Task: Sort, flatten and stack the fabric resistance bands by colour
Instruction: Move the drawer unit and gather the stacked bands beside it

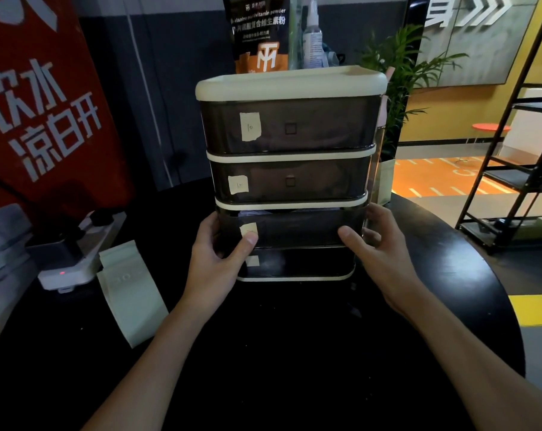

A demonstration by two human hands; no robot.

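Note:
A cream-framed drawer unit (290,84) with smoky dark drawers stands on a round black table (468,275). Paper labels are taped to the drawer fronts. The third drawer (294,228) is slid out a little toward me; dim fabric shows over its top edge. My left hand (215,259) grips its left end, thumb on the front by the label. My right hand (378,247) grips its right end, thumb on the front. The two upper drawers are pushed in, with dark contents faintly visible through them. A pale green fabric band (131,293) lies flat on the table to the left.
A white power strip (74,262) with plugs and a red light sits at the table's left, before a red banner (39,113). A supplement pouch (260,35) and spray bottle (312,32) stand on or behind the unit. A black metal rack (512,169) stands right.

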